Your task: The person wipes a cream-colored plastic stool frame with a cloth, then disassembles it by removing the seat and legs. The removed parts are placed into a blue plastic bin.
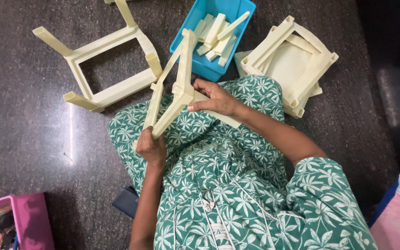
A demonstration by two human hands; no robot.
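Green leaf-print cloth (228,185) covers my lap and fills the bottom of the view, and both my arms reach out over it. Above my knees I hold a cream plastic frame (174,88), tilted up on edge so its square opening faces sideways. My left hand (151,148) has its fingers wrapped tight around the frame's lower corner, just over my lap. My right hand (216,99) grips nearer the middle, thumb and fingers closed on a cream leg piece (218,115) where it meets the frame's corner joint.

Beyond the frame, on the dark speckled floor (38,129), a blue bin (193,21) sits just past my knees, and loose cream slats (216,34) are piled inside it. To its left lies an assembled cream stool frame (112,69), upside down with its legs (52,40) sticking out and up. To the right of the bin, a stack of cream stool seats (288,65) rests on the floor, undersides up, touching the edge of my clothing. A pink box (28,217) stands at my lower left with mixed things in it that I cannot make out. A dark flat object (126,201) lies beside my left elbow.
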